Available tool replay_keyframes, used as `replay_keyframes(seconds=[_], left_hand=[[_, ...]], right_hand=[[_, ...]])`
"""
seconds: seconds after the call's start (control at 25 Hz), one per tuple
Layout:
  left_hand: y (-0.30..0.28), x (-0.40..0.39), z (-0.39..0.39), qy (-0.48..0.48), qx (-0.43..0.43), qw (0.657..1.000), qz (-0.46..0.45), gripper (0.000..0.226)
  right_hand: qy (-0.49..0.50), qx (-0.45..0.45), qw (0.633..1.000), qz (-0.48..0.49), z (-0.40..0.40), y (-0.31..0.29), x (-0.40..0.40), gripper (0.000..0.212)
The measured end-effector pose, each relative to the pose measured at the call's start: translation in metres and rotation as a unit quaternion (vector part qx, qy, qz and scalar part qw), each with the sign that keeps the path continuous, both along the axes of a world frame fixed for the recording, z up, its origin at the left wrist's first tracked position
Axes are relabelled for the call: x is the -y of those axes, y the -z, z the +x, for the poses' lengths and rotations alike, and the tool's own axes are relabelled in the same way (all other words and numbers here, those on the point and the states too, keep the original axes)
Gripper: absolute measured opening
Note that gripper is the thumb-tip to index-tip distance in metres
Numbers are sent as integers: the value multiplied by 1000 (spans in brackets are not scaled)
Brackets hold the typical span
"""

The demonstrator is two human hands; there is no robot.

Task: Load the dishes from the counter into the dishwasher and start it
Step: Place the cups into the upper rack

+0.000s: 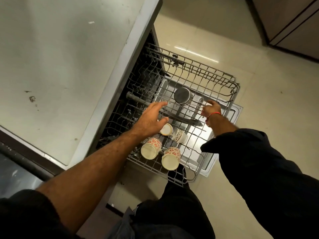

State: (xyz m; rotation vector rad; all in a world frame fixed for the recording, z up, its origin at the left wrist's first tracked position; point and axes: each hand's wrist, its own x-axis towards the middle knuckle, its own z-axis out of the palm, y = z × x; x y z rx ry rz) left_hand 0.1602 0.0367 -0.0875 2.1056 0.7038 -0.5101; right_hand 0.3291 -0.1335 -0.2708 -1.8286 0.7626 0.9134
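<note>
1. Cups could tip or knock together if the rack is pushed in fast. Four cups sit upside down at its near end, in the lower middle of the frame, like the red-flowered cup. A steel cup sits farther back.
2. Fingers could get nipped in the wires.
3. Left hand reaches out flat over the rack, fingers spread, holding nothing.
4. Right hand is at the rack's right side, fingers curled at a wire. I cannot tell if it grips.
5. Counter fills the upper left.
</note>
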Motion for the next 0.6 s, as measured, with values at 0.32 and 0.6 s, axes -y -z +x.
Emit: replay_keyframes(seconds=[0.32, 0.6], left_hand=[[-23, -2, -79, -17, 82, 996, 31, 58], [-61, -35, -244, -197, 247, 938, 141, 51]], right_hand=[[-142, 158, 969, 128, -78, -80, -22, 21], [-340, 249, 846, 327, -260, -189, -121, 19]])
